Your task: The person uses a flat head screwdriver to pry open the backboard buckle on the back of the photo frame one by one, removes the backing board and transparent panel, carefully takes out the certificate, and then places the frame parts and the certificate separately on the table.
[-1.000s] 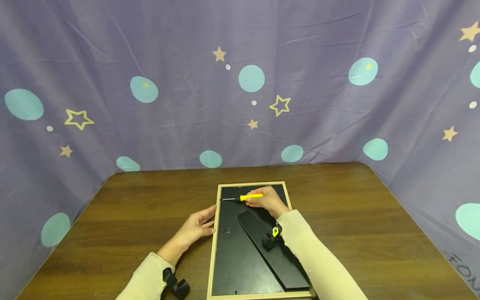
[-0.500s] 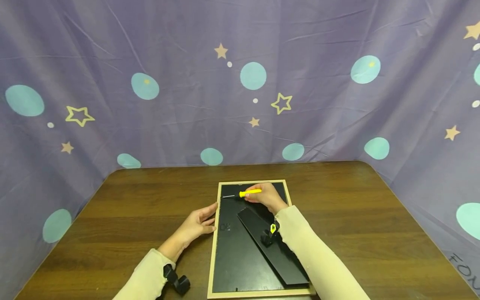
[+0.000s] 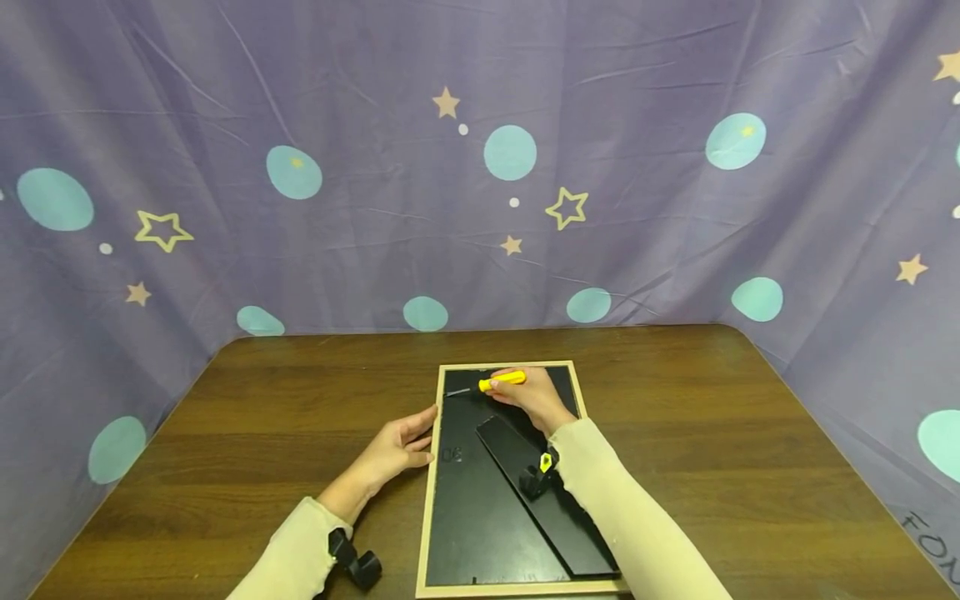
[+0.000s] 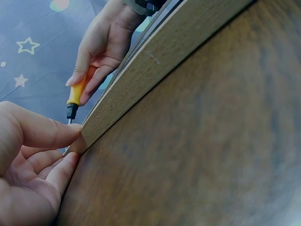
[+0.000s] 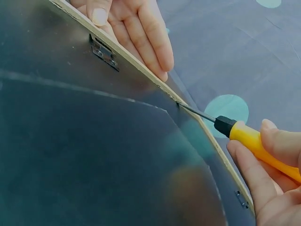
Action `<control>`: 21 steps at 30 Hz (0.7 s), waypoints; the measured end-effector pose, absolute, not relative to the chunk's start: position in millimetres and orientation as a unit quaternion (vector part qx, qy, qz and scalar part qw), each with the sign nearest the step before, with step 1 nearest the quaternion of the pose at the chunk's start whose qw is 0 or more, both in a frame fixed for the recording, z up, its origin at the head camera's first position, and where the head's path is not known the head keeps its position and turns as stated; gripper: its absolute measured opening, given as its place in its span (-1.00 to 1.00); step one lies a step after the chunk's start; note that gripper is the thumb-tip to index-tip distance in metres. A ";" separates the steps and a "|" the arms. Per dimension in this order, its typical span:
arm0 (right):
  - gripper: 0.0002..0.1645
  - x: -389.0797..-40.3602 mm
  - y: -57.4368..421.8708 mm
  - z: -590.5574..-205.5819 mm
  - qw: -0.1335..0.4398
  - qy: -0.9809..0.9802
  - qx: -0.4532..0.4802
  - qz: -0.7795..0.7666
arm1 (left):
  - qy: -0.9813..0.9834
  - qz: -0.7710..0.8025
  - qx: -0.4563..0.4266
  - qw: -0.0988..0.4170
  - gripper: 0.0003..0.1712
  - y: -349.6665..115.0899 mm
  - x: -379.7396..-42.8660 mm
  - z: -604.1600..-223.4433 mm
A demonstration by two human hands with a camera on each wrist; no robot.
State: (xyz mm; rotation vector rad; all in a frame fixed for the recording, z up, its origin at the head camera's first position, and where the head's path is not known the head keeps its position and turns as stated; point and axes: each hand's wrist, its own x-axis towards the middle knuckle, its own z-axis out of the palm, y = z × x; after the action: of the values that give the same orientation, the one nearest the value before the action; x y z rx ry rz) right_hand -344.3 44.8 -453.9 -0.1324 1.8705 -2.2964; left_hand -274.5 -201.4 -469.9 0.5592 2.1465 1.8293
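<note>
Right hand (image 3: 536,397) pinches yellow screwdriver (image 3: 486,385), tip at left rim of frame (image 3: 427,517), far end; frame flat on bench (image 3: 300,400). Left hand (image 3: 392,450), fingers spread, touches same side. Risk: excess force may skid tip into left fingers

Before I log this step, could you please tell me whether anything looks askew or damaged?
The black strip lies slantwise on the panel, out of line with the frame, though perhaps by design. In the right wrist view, the frame's edge looks rough near the tip of the screwdriver.
</note>
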 end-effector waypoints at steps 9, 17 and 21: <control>-0.65 -341.2 37.5 -441.3 0.068 0.658 -0.042 -0.749 | 0.746 0.623 0.196 0.128 -0.15 -200.5 -273.7 -467.7; -0.73 -339.8 28.8 -432.2 0.046 0.672 -0.047 -0.738 | 0.744 0.625 0.199 0.127 -0.14 -201.4 -273.9 -468.0; -0.75 -339.3 23.1 -429.8 0.029 0.677 -0.045 -0.734 | 0.743 0.628 0.194 0.130 -0.14 -201.3 -273.9 -468.5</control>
State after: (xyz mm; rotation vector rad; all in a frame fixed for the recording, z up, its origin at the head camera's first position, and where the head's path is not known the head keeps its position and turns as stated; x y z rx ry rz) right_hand -339.3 23.1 -429.8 -0.1400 2.0887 -2.2646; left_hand -273.9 -201.3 -468.5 0.5626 2.1577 1.8235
